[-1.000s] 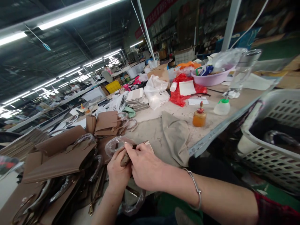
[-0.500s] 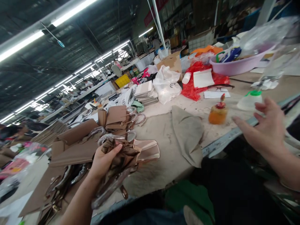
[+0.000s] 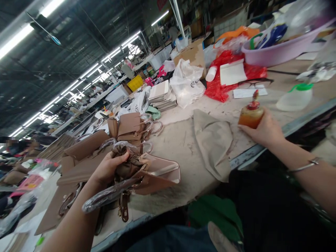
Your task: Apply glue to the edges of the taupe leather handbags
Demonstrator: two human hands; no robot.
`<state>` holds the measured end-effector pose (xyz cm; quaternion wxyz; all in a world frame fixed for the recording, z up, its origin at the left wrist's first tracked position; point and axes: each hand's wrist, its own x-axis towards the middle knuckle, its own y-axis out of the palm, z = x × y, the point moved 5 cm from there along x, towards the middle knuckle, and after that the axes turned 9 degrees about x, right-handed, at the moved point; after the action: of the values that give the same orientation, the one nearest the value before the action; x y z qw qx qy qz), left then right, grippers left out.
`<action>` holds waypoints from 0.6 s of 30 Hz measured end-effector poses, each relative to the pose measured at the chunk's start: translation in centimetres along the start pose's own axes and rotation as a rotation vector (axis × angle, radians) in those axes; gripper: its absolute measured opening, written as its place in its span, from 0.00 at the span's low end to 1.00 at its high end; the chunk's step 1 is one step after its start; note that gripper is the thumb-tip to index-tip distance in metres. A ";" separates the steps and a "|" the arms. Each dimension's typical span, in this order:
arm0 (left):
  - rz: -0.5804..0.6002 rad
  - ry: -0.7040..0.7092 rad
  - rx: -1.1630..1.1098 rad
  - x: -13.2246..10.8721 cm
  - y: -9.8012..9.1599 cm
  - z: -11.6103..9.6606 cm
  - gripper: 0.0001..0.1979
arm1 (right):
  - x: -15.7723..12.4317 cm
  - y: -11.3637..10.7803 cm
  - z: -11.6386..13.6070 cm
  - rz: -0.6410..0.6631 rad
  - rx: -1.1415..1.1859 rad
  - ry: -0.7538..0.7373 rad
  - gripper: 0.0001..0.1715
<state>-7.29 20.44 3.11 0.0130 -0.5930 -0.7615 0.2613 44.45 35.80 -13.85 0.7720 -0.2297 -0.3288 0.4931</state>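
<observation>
My left hand (image 3: 114, 164) grips the bunched dark lining of a brown handbag (image 3: 154, 183), which lies on its side with its pale-edged opening toward the right. The handbag's plastic-wrapped handle (image 3: 110, 196) hangs over my wrist side. At the right, my right hand (image 3: 269, 131) is closed around a small bottle of amber liquid (image 3: 250, 117) with a red top, standing on the table near its edge. A grey cloth (image 3: 212, 143) lies between the two hands. Beyond my right hand stands a translucent bottle with a green cap (image 3: 296, 97).
Several finished brown handbags (image 3: 128, 127) and flat brown pieces (image 3: 81, 168) crowd the left. Along the back are a stack of boards (image 3: 162, 96), a white plastic bag (image 3: 186, 85), a red bag (image 3: 220, 91), eyeglasses (image 3: 256, 83) and a purple basin (image 3: 273, 56). The metal table edge (image 3: 246, 155) runs in front.
My right hand has moved left from an open reach and closed around the amber bottle. The handbag in my left hand has turned slightly, showing more of its outer side.
</observation>
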 end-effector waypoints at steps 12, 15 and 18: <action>0.139 0.025 0.149 1.5 3.3 -2.3 0.20 | -8.4 -5.5 13.1 0.142 0.254 -1.002 0.30; 0.169 0.005 0.160 2.0 3.7 -2.2 0.19 | -10.5 -6.0 15.6 0.221 0.268 -1.115 0.31; 0.190 -0.032 0.140 2.1 4.3 -2.3 0.19 | -11.4 -5.6 16.5 0.263 0.255 -1.155 0.31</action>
<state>-3.33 23.91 2.74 0.0175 -0.6557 -0.6820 0.3235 32.34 23.65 -2.09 0.4227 0.1309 -0.6019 0.6648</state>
